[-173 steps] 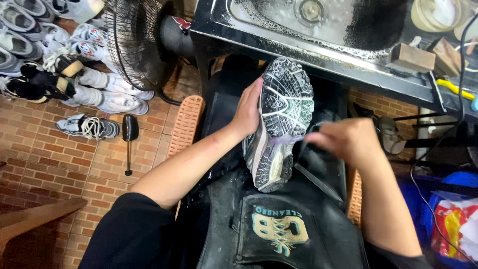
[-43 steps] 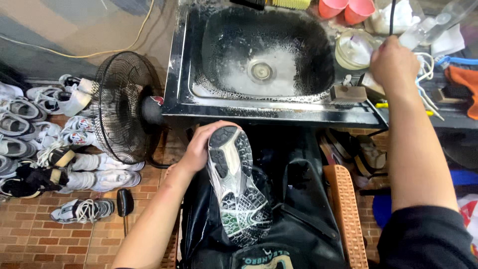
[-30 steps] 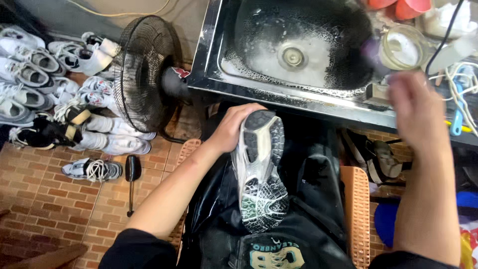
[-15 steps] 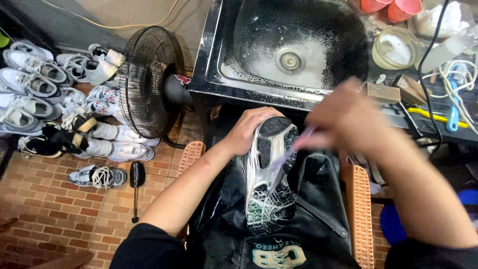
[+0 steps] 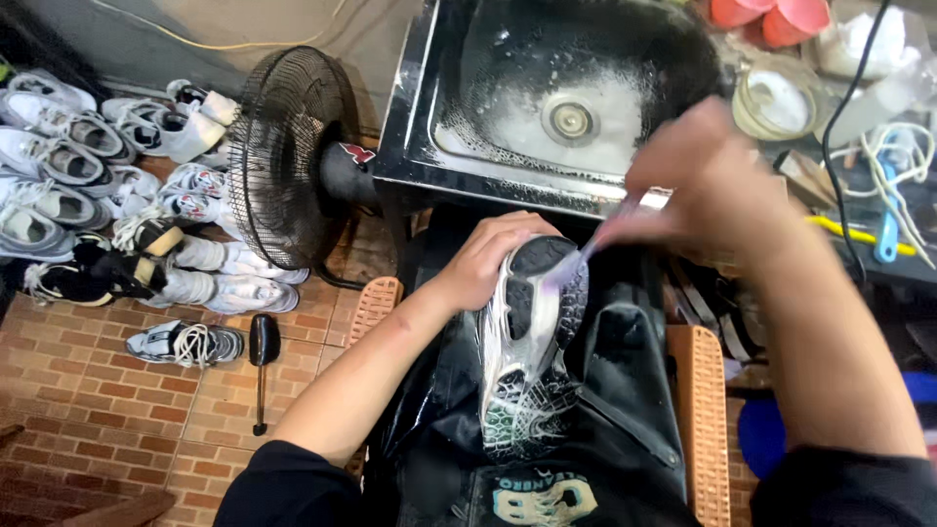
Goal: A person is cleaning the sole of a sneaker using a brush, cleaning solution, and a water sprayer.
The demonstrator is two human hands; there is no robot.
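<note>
- The left hand (image 5: 485, 262) is wrapped around the upper end of a sneaker (image 5: 527, 346), fingers curled over its edge, holding it sole-up on the person's lap.
- The sneaker lies lengthwise over a black apron (image 5: 595, 429), its grey and white tread facing the camera, the far end pointing toward the sink (image 5: 556, 107).
- The right hand (image 5: 708, 181) is closed around a thin brush (image 5: 576, 263); the hand is blurred, so I can only say the grip looks like a pinch near the handle's top.
- The brush tip touches the sole near the end by the left hand.
- The sink sits just beyond the knees, dark metal, with foam around the drain.
- A black floor fan (image 5: 288, 161) stands to the left of the sink on the brick floor.
- Beyond the fan, pairs of white shoes (image 5: 88, 185) lie in rows, and a small dark brush with a handle (image 5: 262, 366) rests on the bricks near them.
- To the right of the sink are pink cups (image 5: 771, 15) and tangled cords (image 5: 898, 166).
</note>
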